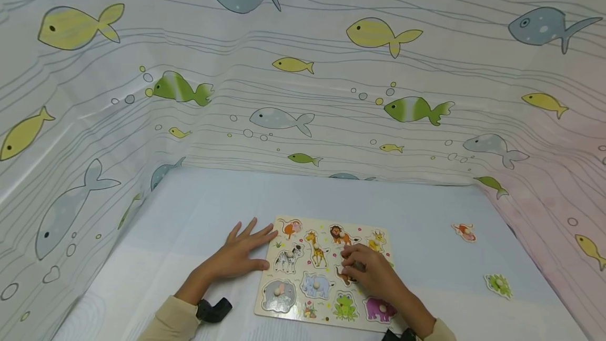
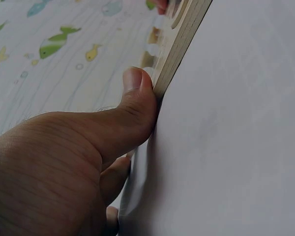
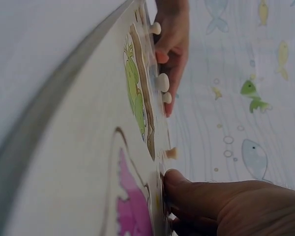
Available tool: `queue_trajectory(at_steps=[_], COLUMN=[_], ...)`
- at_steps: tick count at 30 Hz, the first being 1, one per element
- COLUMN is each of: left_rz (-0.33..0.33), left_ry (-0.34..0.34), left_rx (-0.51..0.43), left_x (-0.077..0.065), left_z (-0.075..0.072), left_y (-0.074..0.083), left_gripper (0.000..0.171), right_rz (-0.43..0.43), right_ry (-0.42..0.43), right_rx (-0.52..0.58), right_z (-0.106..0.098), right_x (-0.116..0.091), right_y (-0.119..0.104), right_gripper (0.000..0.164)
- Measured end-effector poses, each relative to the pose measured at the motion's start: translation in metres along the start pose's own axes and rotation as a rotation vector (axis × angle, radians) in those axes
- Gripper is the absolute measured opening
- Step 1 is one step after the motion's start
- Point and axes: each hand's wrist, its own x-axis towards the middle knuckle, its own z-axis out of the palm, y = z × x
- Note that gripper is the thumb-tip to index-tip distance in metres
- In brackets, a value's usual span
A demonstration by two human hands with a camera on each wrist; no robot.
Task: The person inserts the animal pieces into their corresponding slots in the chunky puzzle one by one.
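A wooden animal puzzle board (image 1: 295, 264) lies flat, with knobbed pieces such as a giraffe (image 1: 315, 249), a zebra (image 1: 289, 259) and an elephant (image 1: 279, 296). My left hand (image 1: 239, 254) spreads its fingers at the board's left edge; in the left wrist view the thumb (image 2: 137, 96) presses against the board's side (image 2: 182, 49). Over the board's right middle, my right hand (image 1: 371, 272) curls its fingers and thumb around a brown animal puzzle piece (image 1: 344, 275), mostly covered by the hand. The right thumb (image 3: 179, 184) sits close to the board's face in the right wrist view.
Two loose pieces lie right of the board: an orange-red one (image 1: 465, 232) and a green frog (image 1: 498, 286). The board's frog recess (image 3: 134, 93) and purple animal recess (image 3: 130, 201) show printed pictures without knobs. A fish-patterned curtain (image 1: 326, 88) surrounds the white tabletop (image 1: 218, 193).
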Motion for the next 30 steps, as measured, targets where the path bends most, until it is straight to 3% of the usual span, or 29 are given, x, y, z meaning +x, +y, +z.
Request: queue_trajectory(at_steps=[11, 18, 23, 26, 30], left_rz=[-0.010, -0.003, -0.011, -0.013, -0.002], left_ry=[-0.006, -0.013, -0.004, 0.006, 0.016], left_rx=[0.002, -0.008, -0.011, -0.009, -0.010], left_x=[0.001, 0.003, 0.002, 0.001, 0.002], left_z=[0.001, 0.004, 0.006, 0.005, 0.003], left_y=[-0.002, -0.003, -0.004, -0.004, -0.003], left_gripper=[0.077, 0.078, 0.078, 0.078, 0.078], right_rz=[0.042, 0.203, 0.175, 0.228, 0.372], right_ry=[-0.047, 0.072, 0.116, 0.128, 0.168], right_rx=[-0.022, 0.069, 0.181, 0.214, 0.210], right_z=[0.000, -0.003, -0.011, -0.020, -0.039], right_x=[0.000, -0.002, -0.002, -0.004, -0.012], right_y=[-0.002, -0.006, -0.006, -0.004, 0.002], right_gripper=[0.014, 0.018, 0.021, 0.025, 0.028])
